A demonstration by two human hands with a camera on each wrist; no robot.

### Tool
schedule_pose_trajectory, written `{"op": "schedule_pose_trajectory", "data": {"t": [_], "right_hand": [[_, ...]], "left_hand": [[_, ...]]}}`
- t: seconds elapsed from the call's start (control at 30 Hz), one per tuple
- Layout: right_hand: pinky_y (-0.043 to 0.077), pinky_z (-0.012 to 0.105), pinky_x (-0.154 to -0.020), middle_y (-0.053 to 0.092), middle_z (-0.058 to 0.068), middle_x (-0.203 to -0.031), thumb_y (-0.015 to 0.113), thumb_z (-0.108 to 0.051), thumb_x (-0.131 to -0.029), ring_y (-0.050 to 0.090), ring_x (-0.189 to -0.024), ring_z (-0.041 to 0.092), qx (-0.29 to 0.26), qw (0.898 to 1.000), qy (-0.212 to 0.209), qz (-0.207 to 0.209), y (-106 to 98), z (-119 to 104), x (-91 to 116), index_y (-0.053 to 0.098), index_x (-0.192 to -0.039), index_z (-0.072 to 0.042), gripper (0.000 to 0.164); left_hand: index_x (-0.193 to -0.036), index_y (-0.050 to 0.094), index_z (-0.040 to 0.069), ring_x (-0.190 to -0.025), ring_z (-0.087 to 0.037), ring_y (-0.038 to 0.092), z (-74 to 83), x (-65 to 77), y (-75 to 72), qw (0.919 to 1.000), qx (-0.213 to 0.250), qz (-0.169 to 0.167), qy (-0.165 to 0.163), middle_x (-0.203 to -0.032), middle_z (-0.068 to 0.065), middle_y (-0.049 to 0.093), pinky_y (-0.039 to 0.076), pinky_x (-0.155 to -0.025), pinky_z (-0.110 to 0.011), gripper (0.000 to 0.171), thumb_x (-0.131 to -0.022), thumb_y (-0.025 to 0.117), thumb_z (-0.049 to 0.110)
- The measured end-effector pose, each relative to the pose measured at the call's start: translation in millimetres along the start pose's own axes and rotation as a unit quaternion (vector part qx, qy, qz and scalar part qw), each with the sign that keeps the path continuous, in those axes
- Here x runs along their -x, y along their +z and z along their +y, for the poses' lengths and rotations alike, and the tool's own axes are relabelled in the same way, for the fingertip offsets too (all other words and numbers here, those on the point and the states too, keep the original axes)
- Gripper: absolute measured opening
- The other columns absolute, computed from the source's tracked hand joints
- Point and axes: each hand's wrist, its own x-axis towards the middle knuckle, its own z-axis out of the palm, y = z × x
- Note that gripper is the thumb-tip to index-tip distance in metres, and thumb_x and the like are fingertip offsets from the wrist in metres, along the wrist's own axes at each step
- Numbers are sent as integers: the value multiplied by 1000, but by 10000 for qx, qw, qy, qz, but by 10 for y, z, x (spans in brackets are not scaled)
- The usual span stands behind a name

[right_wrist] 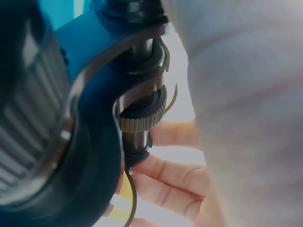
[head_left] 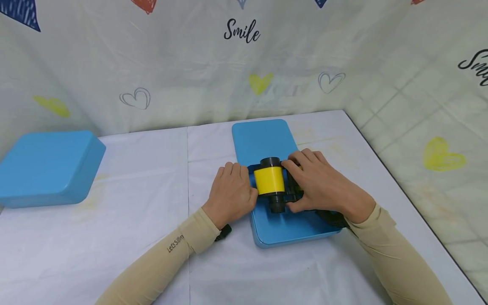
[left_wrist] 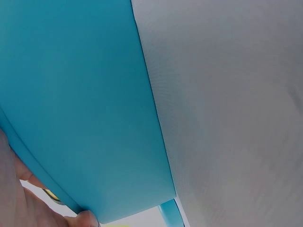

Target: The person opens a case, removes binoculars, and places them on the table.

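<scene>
In the head view my right hand point(head_left: 318, 182) grips a pair of yellow-and-black binoculars point(head_left: 269, 180), held over a blue box point(head_left: 289, 231). Its palm and fingers hide most of the right barrel. The right wrist view shows the black bridge and ridged focus wheel point(right_wrist: 142, 124) up close, with bare fingers point(right_wrist: 175, 182) behind them. Beside the left barrel, my left hand point(head_left: 232, 192) is curled at the box's left edge. In the left wrist view, a fingertip point(left_wrist: 86, 218) lies on the blue rim while another finger passes partly behind it.
Another blue box point(head_left: 49, 167), thick with rounded corners, lies at the left of the white-covered table point(head_left: 133, 241). A pale cloth backdrop point(head_left: 190, 63) with hearts rises behind the table and along its right side.
</scene>
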Motion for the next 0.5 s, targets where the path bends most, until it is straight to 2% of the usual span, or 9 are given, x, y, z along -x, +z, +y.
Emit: {"op": "schedule_pose_trajectory", "data": {"t": [0.27,0.5], "right_hand": [[44,51,-95,58,17,-124,90,-58,-63,48,-110,31,3,10000,26,68,-50,1,29,58,-132,-3,94],[44,50,-92,58,17,-124,90,-58,-63,49,-110,32,6,9998,-19,193,-80,9,29,58,-132,-3,94]], "left_hand": [[-77,46,7,-69,-21,33,5,-2,-2,9999,-56,118,42,-71,-4,33,20,-66,-29,23,-92,54,23],[-78,46,7,-70,-21,35,-10,-4,-12,10000,-3,-67,2,-71,-5,35,24,-66,-30,23,-93,53,23]]}}
